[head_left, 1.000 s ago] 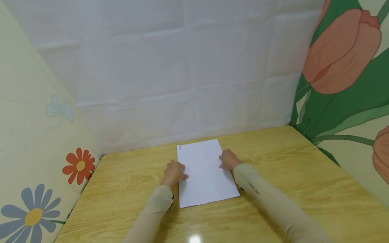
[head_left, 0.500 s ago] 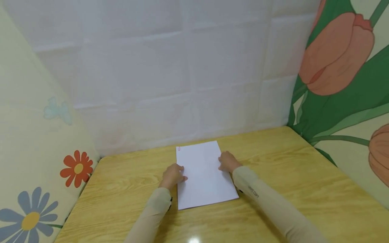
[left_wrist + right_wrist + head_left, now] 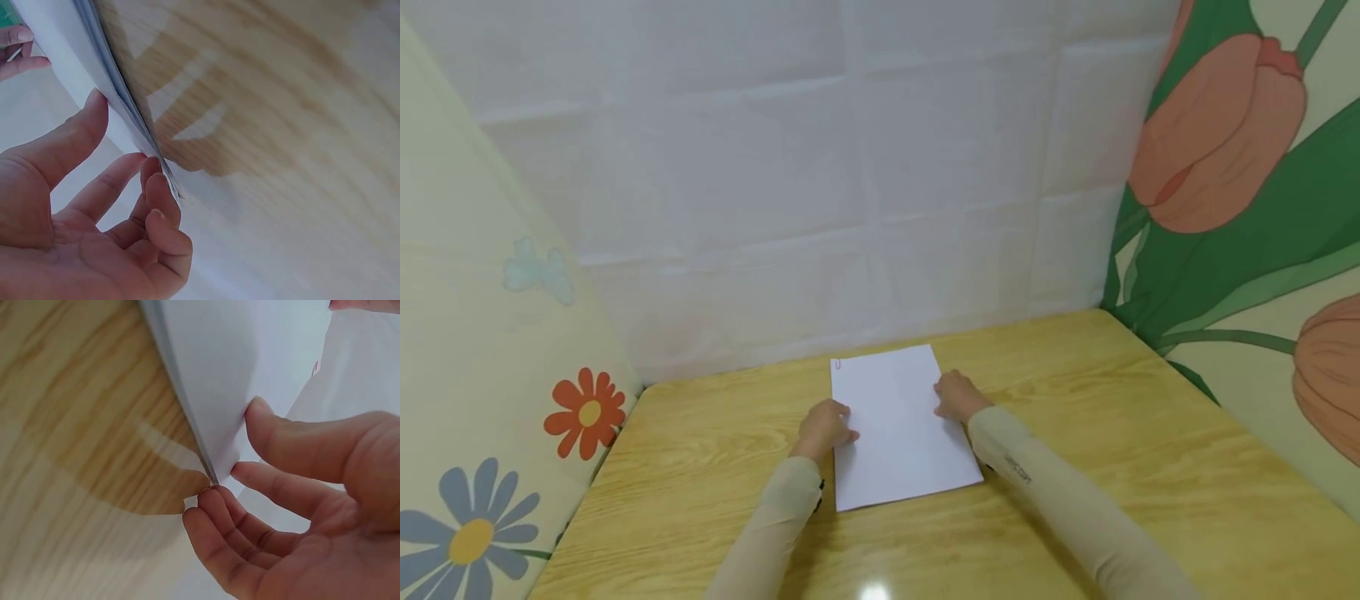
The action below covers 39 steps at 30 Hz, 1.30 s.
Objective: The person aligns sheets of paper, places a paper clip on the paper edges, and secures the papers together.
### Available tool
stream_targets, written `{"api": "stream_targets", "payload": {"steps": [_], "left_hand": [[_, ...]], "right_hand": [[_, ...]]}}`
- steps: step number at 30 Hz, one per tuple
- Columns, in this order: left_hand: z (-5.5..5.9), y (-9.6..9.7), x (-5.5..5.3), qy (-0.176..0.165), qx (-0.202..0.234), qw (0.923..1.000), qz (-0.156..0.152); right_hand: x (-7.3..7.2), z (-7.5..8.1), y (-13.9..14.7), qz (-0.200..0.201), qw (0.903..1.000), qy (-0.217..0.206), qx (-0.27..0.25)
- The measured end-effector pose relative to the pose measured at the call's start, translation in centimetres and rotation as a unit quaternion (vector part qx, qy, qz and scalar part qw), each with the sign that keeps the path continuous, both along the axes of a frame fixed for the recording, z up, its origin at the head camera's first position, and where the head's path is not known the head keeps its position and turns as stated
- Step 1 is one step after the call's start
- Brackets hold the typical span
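Note:
A stack of white paper [image 3: 897, 437] lies flat on the wooden table, with a small red paper clip [image 3: 838, 364] at its far left corner. My left hand [image 3: 823, 427] holds the stack's left edge. In the left wrist view its thumb [image 3: 94, 122] rests on the top sheet, while the other fingers curl against the side of the layered sheets. Opposite it, my right hand [image 3: 958, 397] grips the right edge, thumb [image 3: 265, 428] on top and curled fingertips at the edge in the right wrist view. The stack's underside is hidden.
The wood-grain table [image 3: 715, 475] extends around the paper on all sides. Behind it hangs a creased white cloth [image 3: 820, 183]. A flower-printed panel [image 3: 482, 333] borders the left, and a tulip-printed one [image 3: 1232, 275] borders the right.
The head view has shifted slightly. Both hands and the stack of paper keep the same places relative to one another.

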<state>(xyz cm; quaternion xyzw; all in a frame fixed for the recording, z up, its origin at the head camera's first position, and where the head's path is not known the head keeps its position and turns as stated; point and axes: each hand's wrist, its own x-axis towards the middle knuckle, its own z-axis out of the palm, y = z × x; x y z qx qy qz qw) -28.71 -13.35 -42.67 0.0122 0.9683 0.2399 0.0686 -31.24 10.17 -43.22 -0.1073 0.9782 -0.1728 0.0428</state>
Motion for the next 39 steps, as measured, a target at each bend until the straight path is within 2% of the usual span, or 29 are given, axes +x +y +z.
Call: {"api": "stream_targets", "payload": {"steps": [4,7,10,14,20,24,27,29,35,39], "left_hand": [[0.0,0.0,0.1,-0.001,0.001,1.0,-0.003],[0.0,-0.2,0.2,-0.001,0.007,0.9999,-0.012],[0.0,-0.3,0.3,0.002,0.016,0.9997,-0.02],[0.0,-0.6,0.4,0.013,0.024,0.9994,-0.02],[-0.1,-0.7,0.6,0.05,0.038,0.9971,-0.043],[0.0,-1.0,0.9,0.06,0.056,0.9962,-0.03],[0.0,-1.0,1.0,0.082,0.058,0.9945,-0.027],[0.1,-1.0,1.0,0.109,0.054,0.9921,-0.031],[0.3,-0.8,1.6,0.215,0.045,0.9748,-0.038],[0.6,-0.4,2.0,0.261,0.049,0.9636,-0.035]], "right_hand": [[0.0,-0.4,0.3,0.032,0.9985,0.027,0.036],[0.1,-0.7,0.6,0.043,0.9973,0.045,0.039],[0.3,-0.8,0.8,0.046,0.9968,0.06,0.024],[0.8,-0.6,0.9,0.04,0.9975,0.057,-0.009],[1.5,-0.1,1.4,0.016,0.9974,0.054,-0.046],[1.7,0.0,1.6,0.007,0.996,0.061,-0.065],[1.8,0.1,1.7,-0.003,0.9939,0.082,-0.073],[2.0,0.2,1.6,-0.005,0.9915,0.105,-0.077],[2.8,0.8,1.1,-0.013,0.9776,0.188,-0.095],[3.4,1.5,0.5,-0.017,0.9663,0.24,-0.093]]}}
